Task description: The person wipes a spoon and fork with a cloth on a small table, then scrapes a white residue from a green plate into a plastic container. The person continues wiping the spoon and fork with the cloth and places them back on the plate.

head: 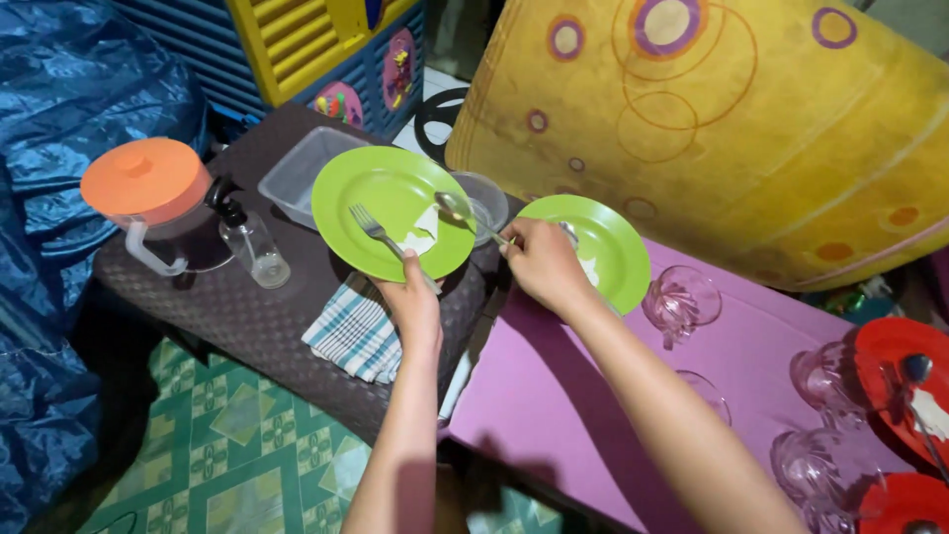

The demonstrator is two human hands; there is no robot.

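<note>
My left hand [410,302] grips the near rim of a round green plate [386,188], tilted up toward me. A metal fork [381,235] and a piece of white paper [423,234] lie on it, the fork held against the plate by my thumb. My right hand [539,262] is closed on the handle of a metal spoon [465,213], whose bowl rests over the first plate's right edge. A second green plate [608,247] lies under and beyond my right hand on the purple cloth [554,396].
On the dark woven stool top [227,297] stand an orange-lidded pitcher [148,193], a small clear bottle [255,247], a clear plastic container [297,173] and a striped cloth [356,336]. Clear glasses [682,297] and red plates [909,381] sit at right. A yellow patterned cushion [732,119] rises behind.
</note>
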